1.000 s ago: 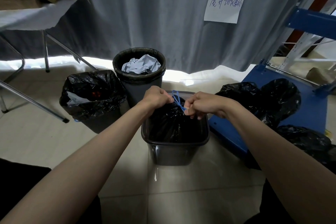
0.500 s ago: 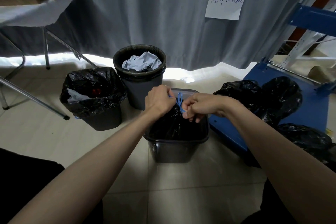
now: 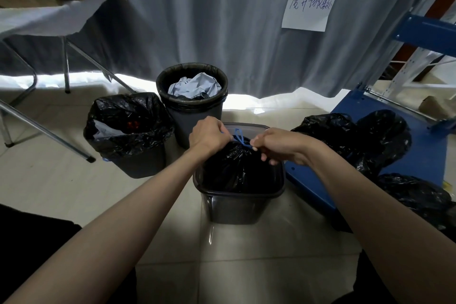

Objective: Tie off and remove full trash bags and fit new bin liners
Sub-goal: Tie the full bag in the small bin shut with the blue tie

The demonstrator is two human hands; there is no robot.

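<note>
I note the left hand (image 3: pixel 209 134) and right hand (image 3: pixel 276 144), fingers curled, pinching the blue drawstring (image 3: pixel 239 138) over the gathered trash bag (image 3: pixel 237 165) inside the bin (image 3: pixel 239 207). Advise pulling both ends outward evenly, knot kept centred.

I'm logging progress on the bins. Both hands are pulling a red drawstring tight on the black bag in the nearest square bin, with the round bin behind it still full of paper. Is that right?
Not quite: the drawstring is blue, not red, as the head view shows. The rest holds: the left hand and right hand pull it tight on the black bag in the square bin, and the round bin holds crumpled paper.
</note>
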